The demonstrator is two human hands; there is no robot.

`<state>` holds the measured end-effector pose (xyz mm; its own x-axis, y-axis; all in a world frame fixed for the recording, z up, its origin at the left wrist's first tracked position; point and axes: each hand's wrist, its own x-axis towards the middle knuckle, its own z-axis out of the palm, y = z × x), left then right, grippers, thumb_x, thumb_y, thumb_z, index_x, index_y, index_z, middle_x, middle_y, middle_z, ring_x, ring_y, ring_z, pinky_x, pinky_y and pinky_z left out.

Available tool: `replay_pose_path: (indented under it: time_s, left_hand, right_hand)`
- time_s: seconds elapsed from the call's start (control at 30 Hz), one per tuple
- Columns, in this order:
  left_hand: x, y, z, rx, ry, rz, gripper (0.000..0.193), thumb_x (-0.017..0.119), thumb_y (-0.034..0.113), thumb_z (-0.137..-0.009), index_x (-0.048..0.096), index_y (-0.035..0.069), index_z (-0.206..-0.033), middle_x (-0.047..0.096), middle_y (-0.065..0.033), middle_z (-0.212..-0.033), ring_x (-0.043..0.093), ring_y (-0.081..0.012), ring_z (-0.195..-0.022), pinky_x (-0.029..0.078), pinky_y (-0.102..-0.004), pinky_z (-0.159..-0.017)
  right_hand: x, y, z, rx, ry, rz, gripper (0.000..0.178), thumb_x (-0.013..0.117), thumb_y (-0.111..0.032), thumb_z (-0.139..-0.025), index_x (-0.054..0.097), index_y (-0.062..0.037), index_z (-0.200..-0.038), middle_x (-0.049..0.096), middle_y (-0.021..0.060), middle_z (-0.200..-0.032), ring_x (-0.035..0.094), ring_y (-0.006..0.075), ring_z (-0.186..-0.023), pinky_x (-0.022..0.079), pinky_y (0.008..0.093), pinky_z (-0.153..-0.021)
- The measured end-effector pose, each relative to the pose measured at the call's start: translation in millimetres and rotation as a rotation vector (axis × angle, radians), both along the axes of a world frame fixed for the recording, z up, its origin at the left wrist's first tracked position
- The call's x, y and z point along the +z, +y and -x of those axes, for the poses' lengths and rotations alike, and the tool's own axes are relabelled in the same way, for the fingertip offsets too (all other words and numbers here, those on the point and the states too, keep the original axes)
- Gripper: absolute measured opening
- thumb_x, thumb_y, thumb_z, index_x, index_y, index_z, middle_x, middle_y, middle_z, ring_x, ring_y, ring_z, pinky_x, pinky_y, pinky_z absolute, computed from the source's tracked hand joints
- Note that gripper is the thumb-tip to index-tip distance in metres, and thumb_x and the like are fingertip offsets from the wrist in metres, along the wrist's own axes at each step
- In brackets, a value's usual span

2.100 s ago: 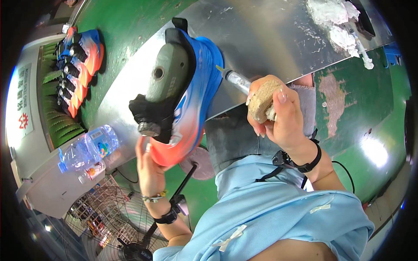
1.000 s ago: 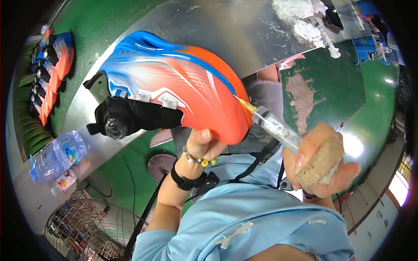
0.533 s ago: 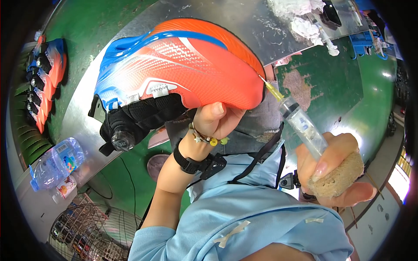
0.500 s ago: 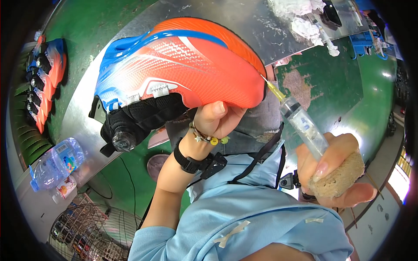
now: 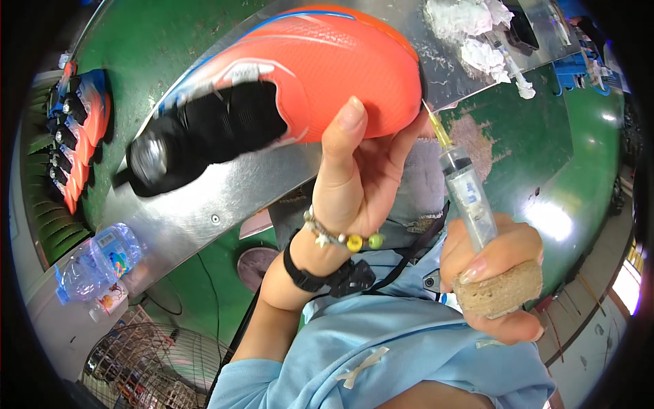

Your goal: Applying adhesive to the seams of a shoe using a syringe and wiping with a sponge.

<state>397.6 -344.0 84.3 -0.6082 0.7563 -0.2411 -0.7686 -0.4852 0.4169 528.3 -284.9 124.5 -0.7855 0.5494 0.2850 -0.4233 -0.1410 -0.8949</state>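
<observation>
An orange running shoe [image 5: 340, 75] with blue trim and black laces hangs over the metal table. My left hand [image 5: 361, 170] is closed on it near the toe, thumb on the upper and fingers under the sole edge. My right hand [image 5: 494, 252] is closed round a clear syringe [image 5: 471, 198] with a yellow-based needle [image 5: 439, 126]. The needle tip is at the toe's sole edge; whether it touches cannot be made out. A tan, rough block [image 5: 501, 290] sits in the same right hand, below the syringe barrel.
Several similar shoes [image 5: 88, 129] stand in a row at the far left. A plastic bottle [image 5: 99, 266] is on the table's [image 5: 225, 198] left end. Crumpled white paper [image 5: 470, 27] and another syringe [image 5: 511, 65] lie at the back right. A wire-caged fan [image 5: 150, 368] stands lower left.
My left hand has turned the shoe so its laced opening faces up more and the toe has shifted slightly. The right hand and syringe have moved a little left with the needle still by the toe.
</observation>
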Motion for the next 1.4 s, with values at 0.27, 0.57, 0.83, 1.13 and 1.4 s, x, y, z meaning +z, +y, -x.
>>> replay_pose_path:
  time_s: [0.27,0.57,0.83,1.13,1.4]
  left_hand:
    - [38.7,-6.0,14.2,-0.005,-0.309,0.228,0.048,0.064,0.04,-0.081,0.053,0.004,-0.11,0.061,-0.0105,-0.105,0.063,-0.0185,-0.087,0.055,-0.0269,-0.072]
    - [44.9,0.4,19.0,0.005,-0.297,0.24,0.04,0.067,0.035,-0.08,0.055,0.004,-0.104,0.063,-0.0056,-0.098,0.063,-0.015,-0.087,0.054,-0.0268,-0.082]
    - [36.5,3.2,27.5,-0.003,-0.31,0.212,0.034,0.065,0.027,-0.083,0.055,0.003,-0.104,0.062,-0.0081,-0.101,0.063,-0.0195,-0.09,0.053,-0.0282,-0.084]
    - [-20.2,-103.9,262.1,0.539,0.25,0.491,0.056,0.063,0.048,-0.077,0.051,0.004,-0.11,0.06,-0.0099,-0.108,0.065,-0.0206,-0.088,0.054,-0.0254,-0.072]
    - [-54.2,-144.6,359.5,1.02,0.245,0.679,0.044,0.048,0.021,-0.089,0.042,-0.011,-0.119,0.055,-0.0199,-0.117,0.054,-0.0259,-0.109,0.048,-0.0344,-0.093]
  right_hand:
    - [-14.6,5.4,15.2,0.011,0.116,-0.268,0.057,0.071,-0.053,-0.069,0.06,-0.0006,-0.089,0.058,0.0034,-0.06,0.051,0.0164,-0.045,0.037,0.0268,-0.04]
    - [-24.3,10.5,14.1,0.005,0.094,-0.319,0.054,0.074,-0.048,-0.068,0.06,-0.0011,-0.09,0.058,0.0028,-0.06,0.052,0.0167,-0.047,0.038,0.0263,-0.041]
    - [-18.6,10.4,1.9,-0.085,-0.057,-0.194,0.058,0.068,-0.055,-0.071,0.058,-0.0006,-0.089,0.059,0.005,-0.062,0.054,0.0173,-0.045,0.037,0.0255,-0.04]
    - [-34.6,48.1,6.3,-0.486,-0.113,0.025,0.064,0.05,-0.06,-0.082,0.044,0.0037,-0.09,0.046,0.008,-0.059,0.047,0.0177,-0.038,0.037,0.0266,-0.036]
    - [-64.9,82.3,41.5,-0.438,-0.05,0.122,0.06,0.046,-0.054,-0.086,0.046,0.0058,-0.088,0.046,0.0089,-0.061,0.046,0.0171,-0.037,0.034,0.0259,-0.032]
